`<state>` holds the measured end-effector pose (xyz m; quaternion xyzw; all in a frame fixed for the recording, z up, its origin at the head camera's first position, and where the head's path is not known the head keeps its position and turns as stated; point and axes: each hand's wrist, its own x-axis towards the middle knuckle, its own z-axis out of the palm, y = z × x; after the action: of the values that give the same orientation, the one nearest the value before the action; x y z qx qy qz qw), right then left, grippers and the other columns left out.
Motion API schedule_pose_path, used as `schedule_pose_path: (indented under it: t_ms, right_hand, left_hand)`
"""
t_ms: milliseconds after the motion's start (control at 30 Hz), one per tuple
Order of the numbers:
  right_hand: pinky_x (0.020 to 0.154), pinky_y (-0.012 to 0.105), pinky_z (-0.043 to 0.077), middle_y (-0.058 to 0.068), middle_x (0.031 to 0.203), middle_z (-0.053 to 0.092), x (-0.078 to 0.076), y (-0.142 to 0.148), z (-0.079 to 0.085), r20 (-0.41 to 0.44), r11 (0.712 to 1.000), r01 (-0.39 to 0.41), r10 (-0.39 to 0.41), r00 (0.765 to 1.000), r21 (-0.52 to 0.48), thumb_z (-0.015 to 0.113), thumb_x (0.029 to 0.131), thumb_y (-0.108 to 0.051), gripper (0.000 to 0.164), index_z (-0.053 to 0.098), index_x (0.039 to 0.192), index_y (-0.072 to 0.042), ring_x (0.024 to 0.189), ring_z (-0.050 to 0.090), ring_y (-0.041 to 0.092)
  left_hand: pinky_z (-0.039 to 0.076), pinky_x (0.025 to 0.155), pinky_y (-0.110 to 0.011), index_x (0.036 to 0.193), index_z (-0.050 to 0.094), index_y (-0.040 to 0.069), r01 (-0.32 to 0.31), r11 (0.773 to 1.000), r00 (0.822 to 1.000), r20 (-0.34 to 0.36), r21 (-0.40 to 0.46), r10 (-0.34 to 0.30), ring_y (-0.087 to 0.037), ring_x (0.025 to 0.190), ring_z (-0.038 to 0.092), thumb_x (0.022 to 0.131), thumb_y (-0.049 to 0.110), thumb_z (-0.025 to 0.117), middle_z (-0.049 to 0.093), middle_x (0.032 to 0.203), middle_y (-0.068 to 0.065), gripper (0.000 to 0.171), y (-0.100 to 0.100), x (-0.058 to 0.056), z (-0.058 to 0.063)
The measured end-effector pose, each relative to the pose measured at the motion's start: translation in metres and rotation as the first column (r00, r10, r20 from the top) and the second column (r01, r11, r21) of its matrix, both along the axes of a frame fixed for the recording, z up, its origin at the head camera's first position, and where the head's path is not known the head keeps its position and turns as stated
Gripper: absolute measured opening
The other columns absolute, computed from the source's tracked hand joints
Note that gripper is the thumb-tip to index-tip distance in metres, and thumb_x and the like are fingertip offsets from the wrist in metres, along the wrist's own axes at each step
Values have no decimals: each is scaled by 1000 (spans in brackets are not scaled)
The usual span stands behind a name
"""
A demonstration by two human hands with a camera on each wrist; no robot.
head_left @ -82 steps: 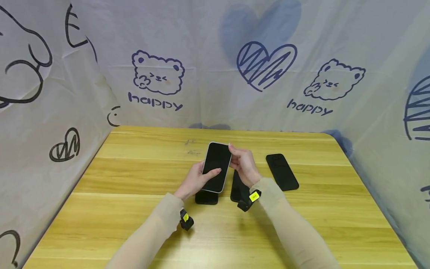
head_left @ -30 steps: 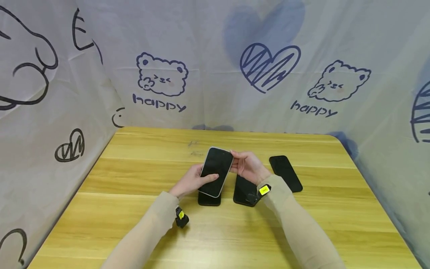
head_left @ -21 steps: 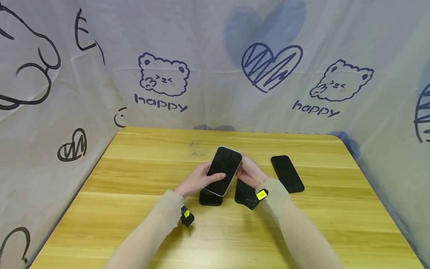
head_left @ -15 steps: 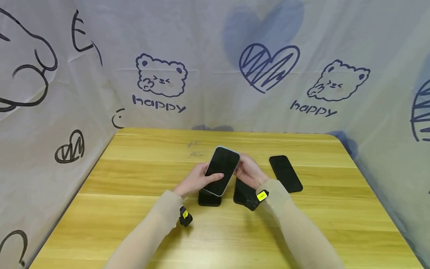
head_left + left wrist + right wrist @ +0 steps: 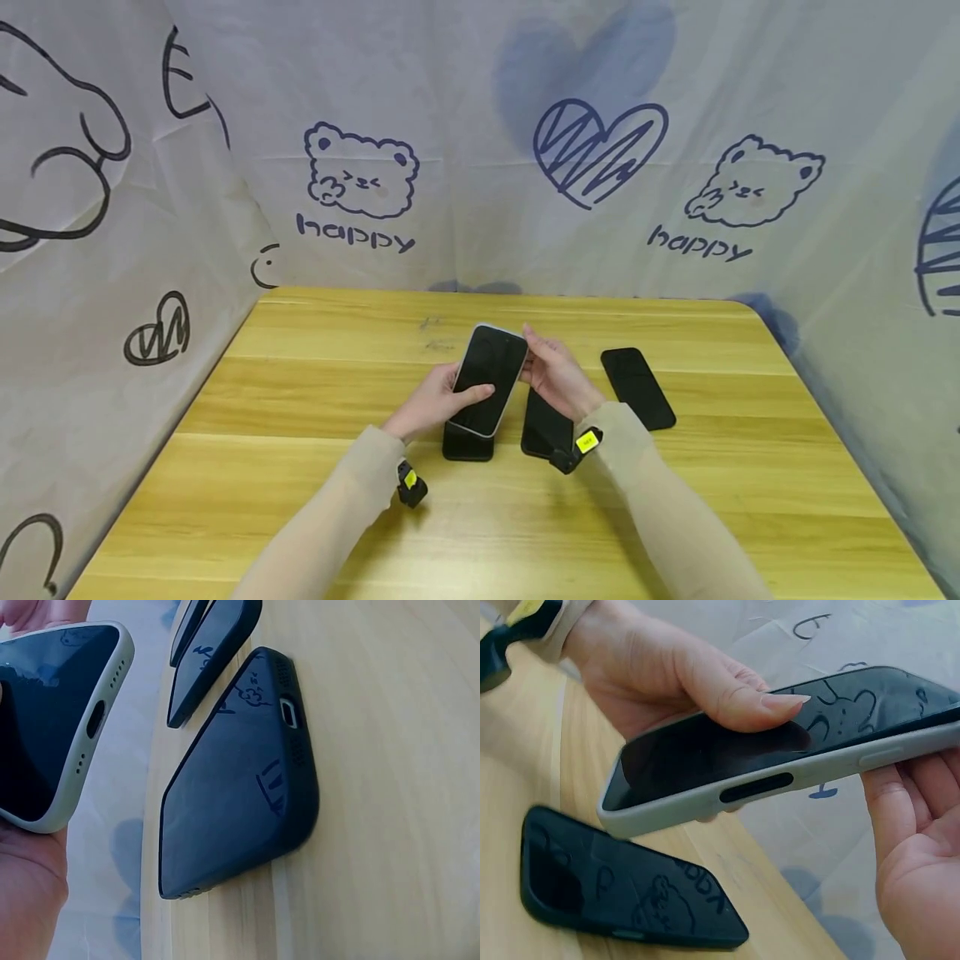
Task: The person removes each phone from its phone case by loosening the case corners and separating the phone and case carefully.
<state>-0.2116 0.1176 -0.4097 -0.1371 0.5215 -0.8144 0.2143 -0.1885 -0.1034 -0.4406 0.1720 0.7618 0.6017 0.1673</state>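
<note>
Phone (image 5: 492, 360) gripped by left hand (image 5: 432, 402), right hand (image 5: 558, 379) at its edge, pinch unclear, black phone (image 5: 468, 444) partly hidden

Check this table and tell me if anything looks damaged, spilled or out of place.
Faint dark marks on the table, toward its far edge, look odd: they don't follow the wood grain. Stains or scribbles, I can't tell. The held phone shows no visible damage, and nothing looks spilled.

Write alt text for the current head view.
A person's left grip holds a black-screened rectangular phone in a pale case above a yellow wooden table, the right grip at its right edge. Three black rectangular phones lie on the table.
</note>
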Motion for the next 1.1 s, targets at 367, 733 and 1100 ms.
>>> schedule_pose_path:
  t_ms: [367,733,1100]
  right_hand:
    - [58,20,41,-8,63,53,-3,-1,0,-54,987,108,-102,993,117,49,107,-30,45,65,67,-16,57,49,7]
    - [76,24,61,-3,102,77,-3,2,-4,-104,999,38,-34,994,34,40,109,-11,28,64,121,-1,89,75,9]
    - [78,22,60,-2,106,75,-4,2,-5,-38,1000,9,-10,999,-22,38,109,-10,29,66,114,-10,92,72,7]
  left_hand:
    - [62,77,-34,124,65,3,6,1000,1000,20,-9,-6,-20,87,76,100,25,64,75,110,-20,32,0,3,0]
    - [61,77,-33,131,59,2,11,998,993,119,59,-17,-14,85,75,102,27,62,75,110,-16,39,-6,3,-3]
    - [61,79,-34,134,58,4,57,993,985,159,104,-73,-15,88,74,102,28,61,76,109,-11,41,-3,4,2]
